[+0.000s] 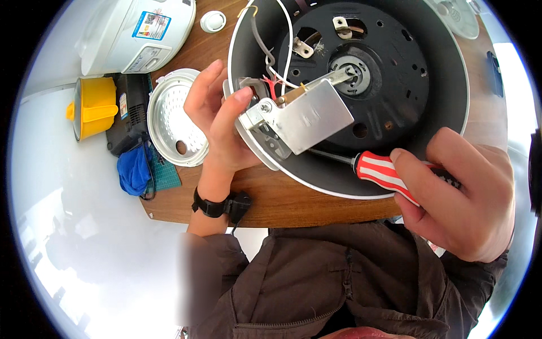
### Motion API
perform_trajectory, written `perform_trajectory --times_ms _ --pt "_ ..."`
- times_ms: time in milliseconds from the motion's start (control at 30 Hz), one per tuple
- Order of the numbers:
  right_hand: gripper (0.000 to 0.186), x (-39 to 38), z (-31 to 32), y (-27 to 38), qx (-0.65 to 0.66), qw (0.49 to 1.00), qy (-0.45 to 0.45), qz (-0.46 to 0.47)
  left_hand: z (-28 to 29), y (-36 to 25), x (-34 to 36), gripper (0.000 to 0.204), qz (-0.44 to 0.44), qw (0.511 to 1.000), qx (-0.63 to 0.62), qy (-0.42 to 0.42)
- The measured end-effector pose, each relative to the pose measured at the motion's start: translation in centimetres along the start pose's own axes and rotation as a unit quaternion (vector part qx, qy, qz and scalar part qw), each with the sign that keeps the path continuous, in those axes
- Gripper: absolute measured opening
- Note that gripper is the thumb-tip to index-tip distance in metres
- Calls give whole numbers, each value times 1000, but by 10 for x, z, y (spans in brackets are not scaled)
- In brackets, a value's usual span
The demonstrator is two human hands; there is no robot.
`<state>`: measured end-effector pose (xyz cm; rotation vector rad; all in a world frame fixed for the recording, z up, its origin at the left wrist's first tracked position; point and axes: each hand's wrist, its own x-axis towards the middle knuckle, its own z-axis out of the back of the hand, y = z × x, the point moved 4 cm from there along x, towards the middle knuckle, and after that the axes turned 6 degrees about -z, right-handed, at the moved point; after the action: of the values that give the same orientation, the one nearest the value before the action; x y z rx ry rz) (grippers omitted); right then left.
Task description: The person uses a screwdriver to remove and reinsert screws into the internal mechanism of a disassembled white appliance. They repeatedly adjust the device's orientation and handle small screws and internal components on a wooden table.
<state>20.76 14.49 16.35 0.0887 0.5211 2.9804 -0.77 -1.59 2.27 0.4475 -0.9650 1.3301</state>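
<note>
A dark round rice cooker body (pixel 446 107) with a white rim lies tipped on the table, its hollow side facing me. Inside is a black round plate (pixel 322 42) with slots and a hub at its centre. At the left rim, my left hand (pixel 217 121) grips a switch panel (pixel 262 150) between thumb and fingers. The panel carries a silver metal bracket (pixel 313 116), with red and white wires (pixel 272 85) running off it. My right hand (pixel 466 192) is closed round a red-and-white screwdriver (pixel 381 172). Its shaft points left and its tip is hidden behind the bracket.
To the left lie a perforated white inner lid (pixel 175 116), a yellow container (pixel 93 110), a black case (pixel 127 127) and a blue cloth (pixel 134 170) over a green cutting mat (pixel 164 169). Behind are a white cooker lid housing (pixel 130 37), a small white cap (pixel 213 21) and a clear dish (pixel 457 17).
</note>
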Motion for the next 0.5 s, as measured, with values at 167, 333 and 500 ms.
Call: perform_trajectory --times_ms 167,333,500 --pt "50 -5 1 -7 53 993 52 -92 5 -6 4 71 -37 999 24 18" --pt "50 -2 -1 -8 60 994 62 -66 9 -10 5 58 -29 999 31 27" --pt "49 -1 0 -8 57 994 67 -57 10 -9 6 58 -33 998 36 27"
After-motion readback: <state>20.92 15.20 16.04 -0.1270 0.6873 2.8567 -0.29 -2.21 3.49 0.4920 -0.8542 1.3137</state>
